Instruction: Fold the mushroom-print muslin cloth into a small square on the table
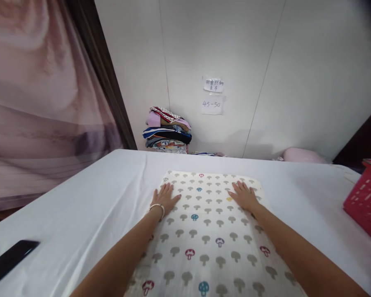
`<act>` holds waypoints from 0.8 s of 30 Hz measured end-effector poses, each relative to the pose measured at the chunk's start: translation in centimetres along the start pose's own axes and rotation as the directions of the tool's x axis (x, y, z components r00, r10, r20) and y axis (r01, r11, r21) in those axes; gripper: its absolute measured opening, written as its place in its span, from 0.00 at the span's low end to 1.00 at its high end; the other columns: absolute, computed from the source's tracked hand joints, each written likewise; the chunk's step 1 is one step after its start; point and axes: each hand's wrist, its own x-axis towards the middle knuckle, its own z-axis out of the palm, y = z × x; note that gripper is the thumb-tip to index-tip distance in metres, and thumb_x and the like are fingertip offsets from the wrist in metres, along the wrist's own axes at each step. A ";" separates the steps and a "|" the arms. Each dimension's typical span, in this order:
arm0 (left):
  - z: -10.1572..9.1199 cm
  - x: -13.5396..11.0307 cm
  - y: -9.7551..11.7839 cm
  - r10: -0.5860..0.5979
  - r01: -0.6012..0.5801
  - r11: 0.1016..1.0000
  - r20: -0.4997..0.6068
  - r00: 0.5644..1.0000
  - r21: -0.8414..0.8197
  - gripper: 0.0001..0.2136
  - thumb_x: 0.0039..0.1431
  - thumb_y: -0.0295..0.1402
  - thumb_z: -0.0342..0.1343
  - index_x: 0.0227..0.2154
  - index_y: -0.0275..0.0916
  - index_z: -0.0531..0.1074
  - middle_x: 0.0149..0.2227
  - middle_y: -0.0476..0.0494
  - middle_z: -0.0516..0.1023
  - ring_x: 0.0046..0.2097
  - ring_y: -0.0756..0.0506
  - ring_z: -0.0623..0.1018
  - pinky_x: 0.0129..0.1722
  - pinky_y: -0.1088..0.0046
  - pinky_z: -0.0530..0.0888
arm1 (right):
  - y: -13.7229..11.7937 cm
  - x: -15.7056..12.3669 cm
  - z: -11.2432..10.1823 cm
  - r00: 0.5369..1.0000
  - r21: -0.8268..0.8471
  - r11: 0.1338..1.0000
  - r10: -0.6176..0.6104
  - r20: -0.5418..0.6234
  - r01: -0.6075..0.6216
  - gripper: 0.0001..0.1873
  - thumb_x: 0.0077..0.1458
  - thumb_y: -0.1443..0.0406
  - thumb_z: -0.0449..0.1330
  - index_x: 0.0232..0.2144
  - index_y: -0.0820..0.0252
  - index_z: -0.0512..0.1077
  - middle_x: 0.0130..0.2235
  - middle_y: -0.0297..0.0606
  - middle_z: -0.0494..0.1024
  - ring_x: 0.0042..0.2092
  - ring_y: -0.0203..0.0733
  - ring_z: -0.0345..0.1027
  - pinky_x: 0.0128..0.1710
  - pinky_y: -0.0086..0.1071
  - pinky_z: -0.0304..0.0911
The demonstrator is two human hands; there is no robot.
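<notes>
A white cloth printed with grey and coloured mushrooms (pixel 207 231) lies spread on the table, running from its far half down to the bottom of the view. My left hand (pixel 165 199) rests flat near the cloth's far left edge, fingers spread, with a bangle at the wrist. On the far right part, my right hand (pixel 243 195) presses down flat with its fingers apart. Neither hand grips anything. The forearms hide parts of the cloth's side edges.
White fabric covers the table (pixel 111 198). A dark phone-like slab (pixel 10 262) lies at left, a red plastic basket (pixel 366 198) stands at right. Beyond the far edge are a stack of folded cloths (pixel 168 130) and a pink object (pixel 303 155). A pink curtain (pixel 46 103) hangs left.
</notes>
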 end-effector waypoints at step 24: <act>0.1 8.3 3.5 0.068 -0.068 0.997 -0.014 0.998 -0.021 0.35 0.56 0.54 0.32 0.61 0.37 0.49 0.65 0.44 0.44 0.65 0.41 0.44 0.62 0.57 0.45 | 4.2 5.1 -1.7 0.998 -0.033 0.997 0.065 -0.004 -0.066 0.32 0.59 0.48 0.35 0.62 0.53 0.48 0.65 0.36 0.43 0.65 0.46 0.35 0.60 0.48 0.34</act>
